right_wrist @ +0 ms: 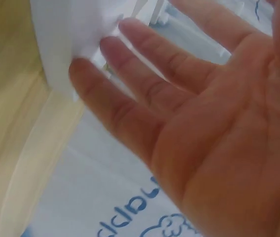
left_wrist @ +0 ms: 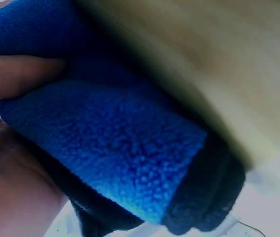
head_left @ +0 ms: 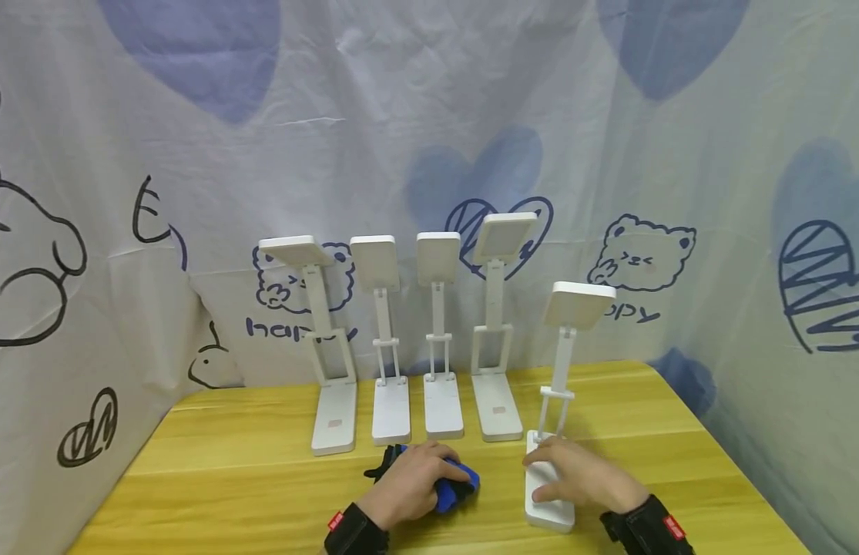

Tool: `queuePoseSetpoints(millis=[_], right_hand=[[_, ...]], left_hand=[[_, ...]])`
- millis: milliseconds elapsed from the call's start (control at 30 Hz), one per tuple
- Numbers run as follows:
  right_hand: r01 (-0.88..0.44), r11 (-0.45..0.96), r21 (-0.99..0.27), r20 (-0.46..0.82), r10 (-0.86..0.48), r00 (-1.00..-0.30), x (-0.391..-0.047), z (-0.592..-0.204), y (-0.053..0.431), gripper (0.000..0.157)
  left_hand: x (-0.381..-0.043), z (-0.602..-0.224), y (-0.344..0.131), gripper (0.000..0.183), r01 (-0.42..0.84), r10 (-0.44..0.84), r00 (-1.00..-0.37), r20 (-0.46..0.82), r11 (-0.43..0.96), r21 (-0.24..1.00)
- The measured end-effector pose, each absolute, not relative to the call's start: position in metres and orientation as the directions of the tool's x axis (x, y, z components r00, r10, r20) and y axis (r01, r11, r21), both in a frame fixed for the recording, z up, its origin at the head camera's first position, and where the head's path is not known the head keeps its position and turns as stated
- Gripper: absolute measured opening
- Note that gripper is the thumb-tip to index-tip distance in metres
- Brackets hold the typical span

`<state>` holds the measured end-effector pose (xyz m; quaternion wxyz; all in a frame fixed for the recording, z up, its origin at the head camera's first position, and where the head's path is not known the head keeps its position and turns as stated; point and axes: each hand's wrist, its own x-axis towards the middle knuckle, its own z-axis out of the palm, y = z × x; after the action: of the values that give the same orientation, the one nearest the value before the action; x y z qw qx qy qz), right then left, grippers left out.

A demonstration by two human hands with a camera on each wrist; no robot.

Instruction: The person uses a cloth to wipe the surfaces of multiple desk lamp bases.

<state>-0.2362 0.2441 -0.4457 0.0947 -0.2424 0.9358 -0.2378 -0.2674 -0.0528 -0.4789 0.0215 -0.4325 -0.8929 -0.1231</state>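
Note:
In the head view my left hand [head_left: 417, 479] holds a bunched blue cloth with black edging [head_left: 446, 497] low over the table. The left wrist view shows the thumb pressed into the fuzzy blue cloth [left_wrist: 115, 138], folded in that hand. My right hand [head_left: 583, 472] reaches over the base of the nearest white folding desk lamp [head_left: 580, 306], at the right. In the right wrist view this hand's fingers are spread and fairly straight, with fingertips against the white lamp base [right_wrist: 63, 34]. The lamp stands unfolded, its head tilted above two thin struts.
Behind the hands several more white desk lamps stand unfolded in a row, from the leftmost lamp [head_left: 334, 420] to the one beside the right-hand lamp [head_left: 498, 412]. All stand on a yellow wood-grain table [head_left: 228, 462]. A printed white curtain [head_left: 374, 154] hangs behind and at both sides.

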Motion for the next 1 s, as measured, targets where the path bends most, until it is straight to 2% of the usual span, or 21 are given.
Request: queuePoseSetpoints(millis=[233,367,633,833,1000], right_hand=[[-0.44,0.826,-0.353,-0.063,-0.49,-0.869,-0.227,-0.451,0.228,0.063],[-0.416,0.846,-0.333,-0.039,-0.453,-0.891,-0.223,-0.455,0.223,0.062],[-0.378,0.845,-0.378,-0.034,-0.421,-0.907,-0.227,-0.458,0.226,0.052],[-0.341,0.83,-0.44,-0.061,-0.407,-0.912,-0.237,-0.46,0.236,0.048],[-0.341,0.822,-0.457,-0.031,-0.398,-0.917,-0.246,-0.462,0.243,0.048]], left_hand=[[-0.268,-0.48,-0.059,0.061,0.775,0.761,-0.63,0.155,0.602,0.193],[-0.268,-0.48,-0.061,0.061,0.775,0.762,-0.629,0.153,0.6,0.199],[-0.268,-0.479,-0.062,0.06,0.79,0.773,-0.611,0.17,0.581,0.196],[-0.266,-0.479,-0.061,0.056,0.75,0.744,-0.655,0.13,0.621,0.227],[-0.266,-0.478,-0.059,0.054,0.725,0.726,-0.679,0.107,0.642,0.248]])
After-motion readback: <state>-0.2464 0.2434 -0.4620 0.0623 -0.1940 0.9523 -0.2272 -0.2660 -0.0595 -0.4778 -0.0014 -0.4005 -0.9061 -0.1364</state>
